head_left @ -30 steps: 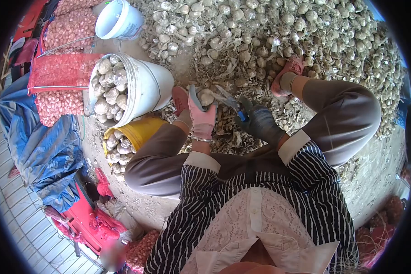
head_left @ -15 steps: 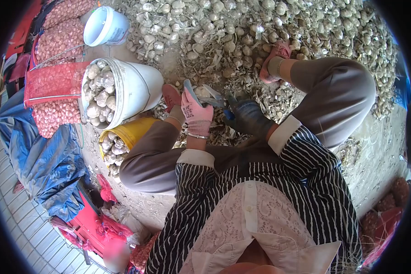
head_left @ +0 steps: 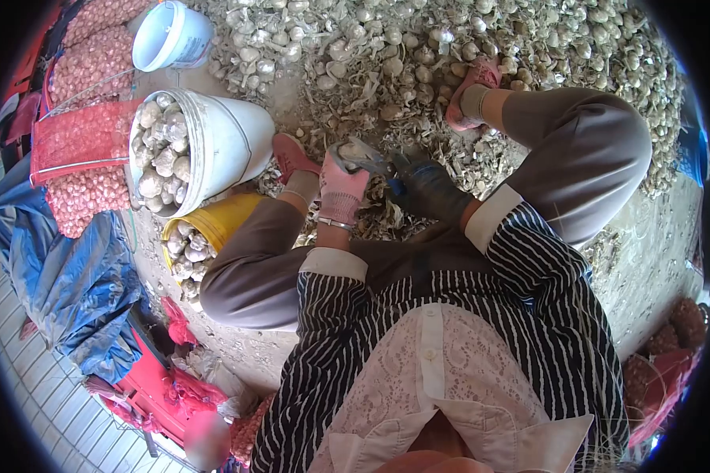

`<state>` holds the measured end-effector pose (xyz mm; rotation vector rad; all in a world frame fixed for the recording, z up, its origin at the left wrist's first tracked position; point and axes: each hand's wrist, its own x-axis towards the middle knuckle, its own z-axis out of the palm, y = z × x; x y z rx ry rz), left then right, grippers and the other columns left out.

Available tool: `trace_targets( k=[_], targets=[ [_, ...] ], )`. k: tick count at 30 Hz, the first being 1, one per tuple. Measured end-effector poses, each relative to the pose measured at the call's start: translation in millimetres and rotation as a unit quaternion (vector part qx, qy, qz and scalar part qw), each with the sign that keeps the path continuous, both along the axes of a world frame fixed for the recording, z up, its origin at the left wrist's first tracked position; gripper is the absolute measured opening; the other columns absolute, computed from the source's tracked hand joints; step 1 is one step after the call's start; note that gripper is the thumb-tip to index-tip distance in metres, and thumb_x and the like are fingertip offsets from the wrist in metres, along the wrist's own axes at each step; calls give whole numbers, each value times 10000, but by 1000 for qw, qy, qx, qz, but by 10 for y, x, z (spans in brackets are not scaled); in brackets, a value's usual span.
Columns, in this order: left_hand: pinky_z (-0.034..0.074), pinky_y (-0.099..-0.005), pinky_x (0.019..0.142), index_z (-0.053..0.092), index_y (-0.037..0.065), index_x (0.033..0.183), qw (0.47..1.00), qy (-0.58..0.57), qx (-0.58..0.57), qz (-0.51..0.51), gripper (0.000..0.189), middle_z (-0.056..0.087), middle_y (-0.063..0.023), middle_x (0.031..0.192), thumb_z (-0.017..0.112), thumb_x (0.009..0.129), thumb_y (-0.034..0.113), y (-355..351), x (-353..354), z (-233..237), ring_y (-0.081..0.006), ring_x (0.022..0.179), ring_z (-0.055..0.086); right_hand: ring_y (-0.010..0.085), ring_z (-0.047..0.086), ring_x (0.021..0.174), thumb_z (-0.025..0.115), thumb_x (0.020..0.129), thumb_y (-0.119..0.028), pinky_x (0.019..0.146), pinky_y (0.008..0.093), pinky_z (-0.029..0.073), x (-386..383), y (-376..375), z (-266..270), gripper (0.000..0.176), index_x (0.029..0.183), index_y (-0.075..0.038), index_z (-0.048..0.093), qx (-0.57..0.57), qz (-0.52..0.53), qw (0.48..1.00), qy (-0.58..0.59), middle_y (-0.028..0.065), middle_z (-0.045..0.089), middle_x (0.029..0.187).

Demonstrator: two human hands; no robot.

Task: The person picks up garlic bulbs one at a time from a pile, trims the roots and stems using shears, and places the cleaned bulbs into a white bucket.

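Observation:
My left hand (head_left: 345, 187), in a pink glove with a grey-blue palm, is closed in front of my lap, with its fingers curled around what looks like a garlic bulb, mostly hidden. In a dark glove, my right hand (head_left: 432, 193) grips blue-handled pruning shears (head_left: 395, 186). Their metal blades point left and meet the fingers of my left hand, where the detail is blurred. Beneath both hands lie dry garlic skins and trimmings (head_left: 386, 217). A large heap of garlic bulbs (head_left: 355, 39) spreads in front of me.
At my left, a white bucket (head_left: 233, 150) of bulbs lies tipped, with a yellow bucket (head_left: 229, 221) of bulbs beside my knee. Farther off is a pale blue bucket (head_left: 185, 39). Red mesh sacks (head_left: 87, 134) and a blue tarp (head_left: 79, 276) line the left side.
My left hand has turned and its fingers have curled in, covering the pale bulb seen earlier. The shears' blades have shifted slightly toward it. The view has moved a little.

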<state>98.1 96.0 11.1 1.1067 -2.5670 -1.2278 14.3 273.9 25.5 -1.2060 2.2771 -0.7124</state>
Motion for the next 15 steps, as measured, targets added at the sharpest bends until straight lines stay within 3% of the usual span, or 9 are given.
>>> trace_targets(
  k=[5, 8, 11, 13, 14, 15],
  targets=[
    [499, -386, 864, 542, 22, 1126, 999, -8, 9, -32, 568, 651, -169, 1030, 789, 663, 242, 54, 5, 55, -319, 975, 638, 364, 630, 747, 603, 822, -245, 681, 466, 498, -56, 30, -114, 465, 1162, 47, 477, 41, 17, 998, -47, 208, 636, 792],
    [501, -370, 865, 536, 23, 1157, 999, -12, 35, -32, 610, 655, -153, 1034, 803, 650, 230, 51, 41, 56, -274, 977, 643, 355, 637, 758, 601, 826, -237, 686, 454, 509, -135, 57, -249, 371, 1076, 29, 539, 73, 28, 996, -47, 213, 639, 807],
    [516, -346, 852, 514, 13, 1228, 985, 73, 94, -128, 578, 657, -121, 1051, 765, 719, 122, 114, 6, 51, -220, 968, 645, 354, 644, 778, 603, 828, -230, 703, 443, 520, -195, 91, -552, 279, 972, 8, 597, 68, 9, 997, -41, 210, 643, 822],
    [524, -328, 854, 520, 28, 1236, 939, 212, 266, -57, 516, 637, -106, 1100, 711, 756, 30, 124, -3, -85, -206, 971, 638, 362, 645, 880, 593, 843, -272, 792, 432, 511, -197, 68, -535, 285, 939, -7, 630, 180, 16, 981, -74, 213, 659, 875],
    [524, -328, 854, 520, 28, 1236, 939, 214, 264, -56, 516, 637, -106, 1100, 711, 756, 30, 99, 26, -135, -206, 971, 638, 362, 645, 880, 593, 843, -272, 792, 432, 511, -190, 57, -514, 285, 939, -7, 630, 179, 18, 981, -71, 213, 659, 875],
    [527, -322, 853, 524, 34, 1239, 904, 219, 367, 4, 499, 628, -112, 1119, 690, 769, 2, 76, 58, -70, -211, 977, 638, 368, 642, 887, 585, 846, -276, 803, 434, 507, -129, 57, -489, 297, 925, 6, 634, 130, -27, 984, -119, 224, 656, 878]
  ],
)
